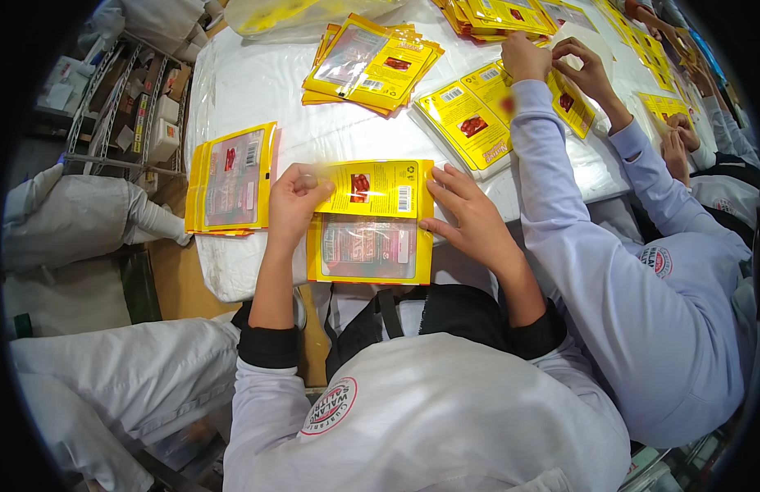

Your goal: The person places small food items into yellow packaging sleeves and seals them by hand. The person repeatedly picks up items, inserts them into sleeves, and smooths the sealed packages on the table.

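A yellow plastic pouch (369, 249) with a clear window lies before me, its lower end reaching past the table's front edge. Across its upper half is a yellow printed panel (380, 190) with a picture of red sausages and a barcode. My left hand (297, 200) pinches this panel at its left side between thumb and fingers; what lies inside the pinch is partly hidden. Along the pouch's right edge rests my right hand (469, 215), fingers spread and thumb tip touching the edge. Left of my left hand sits a stack of similar pouches (232, 178).
Farther back lies another pouch pile (373, 64). A stack of yellow label sheets (463, 117) is at right, beside a co-worker's sleeve (558, 184) and hands. A clear plastic bag (306, 15) lies at the back; a wire shelf (127, 104) stands left of the white-covered table (232, 80).
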Available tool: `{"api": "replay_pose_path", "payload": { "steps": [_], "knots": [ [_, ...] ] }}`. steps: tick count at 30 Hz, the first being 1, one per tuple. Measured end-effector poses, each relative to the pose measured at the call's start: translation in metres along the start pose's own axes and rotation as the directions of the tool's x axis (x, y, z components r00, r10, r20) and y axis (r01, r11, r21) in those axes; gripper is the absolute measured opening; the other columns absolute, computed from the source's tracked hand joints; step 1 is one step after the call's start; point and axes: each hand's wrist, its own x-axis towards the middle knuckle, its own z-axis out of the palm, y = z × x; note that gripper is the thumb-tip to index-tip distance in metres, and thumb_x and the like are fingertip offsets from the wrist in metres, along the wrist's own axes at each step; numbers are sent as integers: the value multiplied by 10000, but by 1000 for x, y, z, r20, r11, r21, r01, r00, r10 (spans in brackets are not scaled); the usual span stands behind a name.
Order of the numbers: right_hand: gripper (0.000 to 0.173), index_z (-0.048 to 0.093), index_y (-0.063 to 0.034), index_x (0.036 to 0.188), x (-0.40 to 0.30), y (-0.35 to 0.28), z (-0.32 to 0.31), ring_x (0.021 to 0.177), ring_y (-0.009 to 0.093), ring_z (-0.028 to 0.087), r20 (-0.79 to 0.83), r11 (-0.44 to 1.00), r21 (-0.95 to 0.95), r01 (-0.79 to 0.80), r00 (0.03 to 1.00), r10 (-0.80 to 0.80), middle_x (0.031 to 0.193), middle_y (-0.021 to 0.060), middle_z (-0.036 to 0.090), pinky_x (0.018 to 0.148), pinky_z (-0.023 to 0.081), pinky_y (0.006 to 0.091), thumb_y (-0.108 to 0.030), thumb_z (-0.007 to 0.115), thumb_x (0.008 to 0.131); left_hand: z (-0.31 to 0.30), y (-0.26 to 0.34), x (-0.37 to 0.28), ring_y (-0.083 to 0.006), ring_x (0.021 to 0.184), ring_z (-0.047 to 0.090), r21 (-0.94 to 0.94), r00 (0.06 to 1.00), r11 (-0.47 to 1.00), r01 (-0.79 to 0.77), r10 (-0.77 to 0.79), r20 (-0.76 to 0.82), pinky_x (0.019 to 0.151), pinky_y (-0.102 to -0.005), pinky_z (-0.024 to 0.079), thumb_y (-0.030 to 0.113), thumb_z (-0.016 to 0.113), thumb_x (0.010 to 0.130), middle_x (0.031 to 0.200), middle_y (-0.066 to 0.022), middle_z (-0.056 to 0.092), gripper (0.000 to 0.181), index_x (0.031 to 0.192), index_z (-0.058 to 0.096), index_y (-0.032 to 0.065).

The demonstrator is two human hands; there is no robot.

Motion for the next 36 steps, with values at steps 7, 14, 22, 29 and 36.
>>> {"api": "replay_pose_path", "payload": {
  "steps": [7,14,22,29,36],
  "knots": [
    [584,577,37,1279,1,-1,1,1377,380,397,10,1000,13,-11,1000,11,1429,214,487,1135,333,447,-301,745,833,-1,-3,-2,-100,767,638,174,1000,985,2,2,-22,690,-224,521,21,730,828,876,-69,673,257,1053,606,21],
    [586,587,35,1267,-2,1,-1,1378,390,394,23,999,-28,-24,999,24,1430,208,489,1129,340,450,-306,759,823,49,38,-32,-352,1130,576,920,868,330,-212,496,22,909,-433,502,226,764,808,1265,-228,572,616,1336,511,38],
    [580,604,-7,1267,-2,2,-1,1377,392,397,25,1000,14,-3,1000,2,1422,194,498,1123,349,456,-292,788,797,107,3,-51,-327,1504,158,872,926,313,-376,148,347,1162,-619,80,546,403,976,1613,-183,200,762,1520,296,24],
    [481,638,-29,1212,0,-1,-1,1319,382,466,14,998,58,27,1000,-27,1386,179,532,1116,359,467,-249,781,809,52,6,-40,-343,1507,135,983,998,176,-50,54,41,1155,-627,112,546,411,975,1616,-222,149,819,1517,248,-47],
    [186,666,-10,1083,-8,17,6,1014,182,629,-242,711,703,-8,937,250,1170,113,615,843,526,296,-95,657,917,126,9,-91,-326,1042,626,727,769,310,-612,446,458,876,-364,507,125,751,670,1100,-167,639,411,1043,652,-18]
  ]
}}
